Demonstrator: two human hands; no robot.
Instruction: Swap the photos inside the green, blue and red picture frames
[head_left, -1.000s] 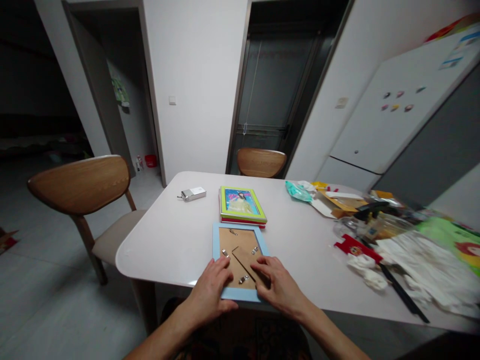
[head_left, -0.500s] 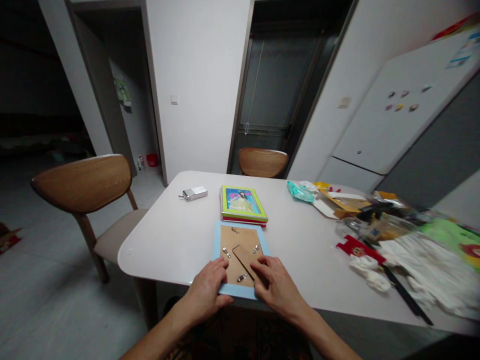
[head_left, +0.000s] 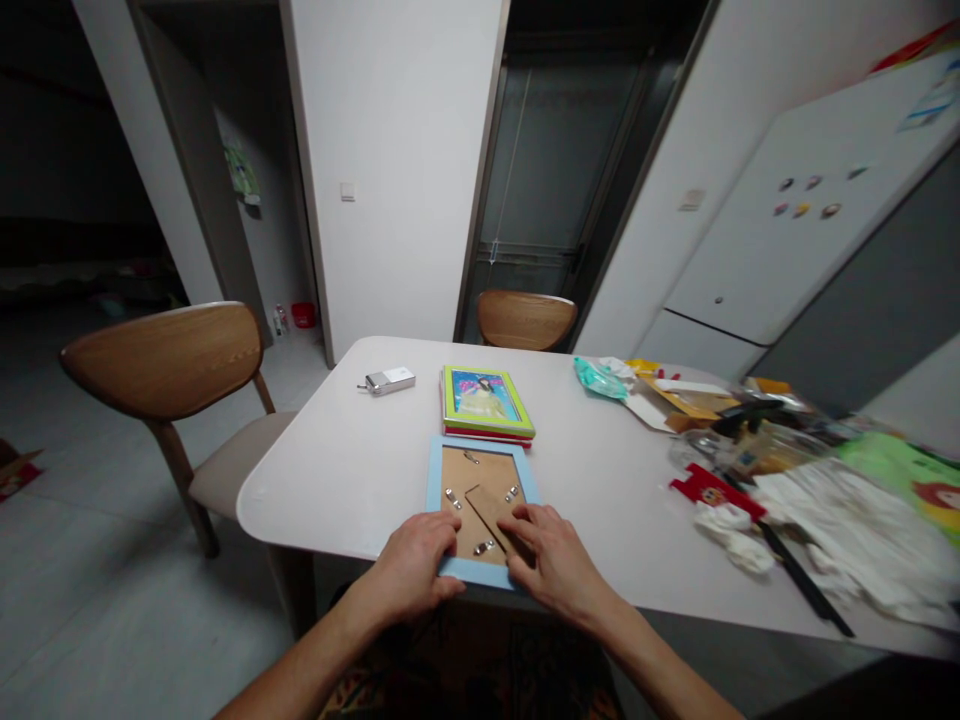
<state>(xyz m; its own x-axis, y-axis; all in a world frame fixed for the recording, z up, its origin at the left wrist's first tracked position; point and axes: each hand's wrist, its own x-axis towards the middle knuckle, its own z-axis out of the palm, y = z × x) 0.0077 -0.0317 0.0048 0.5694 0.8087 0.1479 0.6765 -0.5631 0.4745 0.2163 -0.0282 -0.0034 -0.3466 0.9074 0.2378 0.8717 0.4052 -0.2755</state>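
The head view looks forward and down across the table (head_left: 330, 470).

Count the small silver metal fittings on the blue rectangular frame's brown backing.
4 show: a far fitting, a left fitting, a right fitting and a near fitting. The right hand may hide more.

A pale, glossy table (head_left: 322, 470) with rounded corners carries everything. At its front edge lies a light-blue picture frame (head_left: 435, 482), back side up, its brown backing board showing. Just beyond it sits a stack of at least 2 frames, a lime-green frame (head_left: 529, 407) on top and red showing beneath. Toward the far left corner, well apart, rests 1 silver-and-white device (head_left: 390, 381). The right side is crowded: a teal plastic bag (head_left: 598, 379), an opened carton (head_left: 694, 402), a red item (head_left: 714, 489), crumpled white tissue (head_left: 739, 540), a long black strip (head_left: 808, 580), a white bag (head_left: 847, 530) and a green printed bag (head_left: 892, 468).
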